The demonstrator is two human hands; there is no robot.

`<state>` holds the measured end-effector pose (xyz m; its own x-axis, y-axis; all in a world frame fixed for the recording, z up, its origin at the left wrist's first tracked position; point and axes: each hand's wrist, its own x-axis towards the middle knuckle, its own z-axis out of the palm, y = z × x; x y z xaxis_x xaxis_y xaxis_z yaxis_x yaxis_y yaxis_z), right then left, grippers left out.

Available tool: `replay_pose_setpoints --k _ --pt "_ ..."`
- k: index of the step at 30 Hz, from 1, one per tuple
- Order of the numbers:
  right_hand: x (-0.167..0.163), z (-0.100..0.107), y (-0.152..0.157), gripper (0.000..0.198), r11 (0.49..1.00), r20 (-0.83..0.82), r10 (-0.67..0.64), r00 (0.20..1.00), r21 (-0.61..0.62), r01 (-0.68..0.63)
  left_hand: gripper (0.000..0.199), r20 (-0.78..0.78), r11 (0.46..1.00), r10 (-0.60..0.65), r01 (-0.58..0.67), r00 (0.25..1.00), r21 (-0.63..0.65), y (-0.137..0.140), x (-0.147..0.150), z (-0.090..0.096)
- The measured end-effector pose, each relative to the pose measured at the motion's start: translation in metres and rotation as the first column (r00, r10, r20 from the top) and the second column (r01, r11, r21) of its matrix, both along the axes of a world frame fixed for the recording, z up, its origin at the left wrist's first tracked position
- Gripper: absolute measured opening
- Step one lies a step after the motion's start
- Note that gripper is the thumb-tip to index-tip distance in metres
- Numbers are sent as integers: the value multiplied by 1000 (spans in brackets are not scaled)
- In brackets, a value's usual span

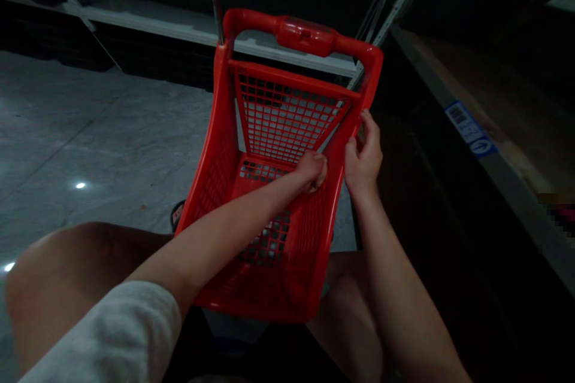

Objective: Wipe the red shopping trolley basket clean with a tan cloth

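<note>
A red plastic shopping basket (327,233) with grid walls stands between my knees, tilted in view, its thick handle (305,36) at the far end. Deep inside it, my left hand (312,170) is closed in a fist near the right inner wall; whatever it holds, if anything, is hidden by the fingers. From outside, my right hand (365,158) is curled against the right rim, fingertips and thumb touching the edge. The basket's grid floor shows nothing lying on it. A thin metal pole (214,0) rises by the handle's left corner.
White metal shelving (153,23) runs behind the basket. On the right is a dark shelf or counter edge with a blue barcode label (471,128). Grey tiled floor (99,131) stretches to the left, and my bare knees flank the basket.
</note>
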<state>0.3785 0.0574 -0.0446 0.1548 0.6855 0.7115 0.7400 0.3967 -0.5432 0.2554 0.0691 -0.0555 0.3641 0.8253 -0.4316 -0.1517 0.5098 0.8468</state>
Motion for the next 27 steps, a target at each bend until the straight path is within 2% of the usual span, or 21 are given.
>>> replay_pose_setpoints --k 3,5,6,7,9,12,15,18,21,24,27 --pt "0 -2 1 53 1000 -20 -1 1000 -16 1 14 43 970 72 -80 996 229 8 0 41" --pt "1 -4 2 52 1000 -37 7 999 -19 -7 17 39 901 112 -118 993 418 6 -4 51" --pt "2 -6 2 51 1000 -44 15 999 -13 -15 20 6 865 122 -110 992 489 3 -7 49" --pt "2 -7 3 50 1000 -48 24 999 -5 -24 22 -54 843 129 -81 990 532 -2 -9 43" --pt "3 -10 4 49 999 -47 43 998 6 -43 26 -233 839 145 6 962 544 -14 -13 18" --pt "5 -11 5 49 998 -40 65 997 14 -64 27 -460 900 115 104 881 424 -32 -17 -30" --pt "7 -6 2 50 997 -22 71 997 -7 -71 21 -527 946 57 122 848 299 -45 -25 -71" --pt "4 2 -9 51 998 15 40 999 -56 -39 18 -545 967 -7 144 839 210 -47 -33 -89" --pt "-4 7 -26 56 994 23 33 999 -102 -30 17 -513 966 -33 159 858 205 -39 -35 -74" --pt "-15 5 -39 56 983 5 80 997 -166 -79 10 -431 951 -38 165 902 263 -29 -34 -32" --pt "-20 1 -42 53 978 -24 83 996 -190 -86 13 -261 916 -32 133 965 379 -27 -32 15"
